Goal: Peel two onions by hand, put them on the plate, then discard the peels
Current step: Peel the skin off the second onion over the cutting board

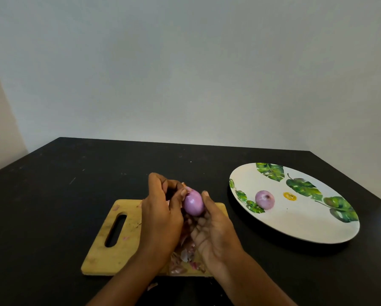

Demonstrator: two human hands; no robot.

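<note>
Your right hand (pixel 213 235) curls round the held onion (pixel 193 203) above the cutting board (pixel 110 244) | your left hand (pixel 161 215) pinches skin at its top | plated onion (pixel 265 199) — peeled, on the plate (pixel 295 226) | peels (pixel 185 255) on the board

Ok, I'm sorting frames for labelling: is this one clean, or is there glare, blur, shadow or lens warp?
Head view: dim, even light, no glare beyond a faint sheen on the held onion; the plate throws a thin shadow on the table; the wide lens seems to stretch the plate sideways; the peels on the board look soft.
</note>
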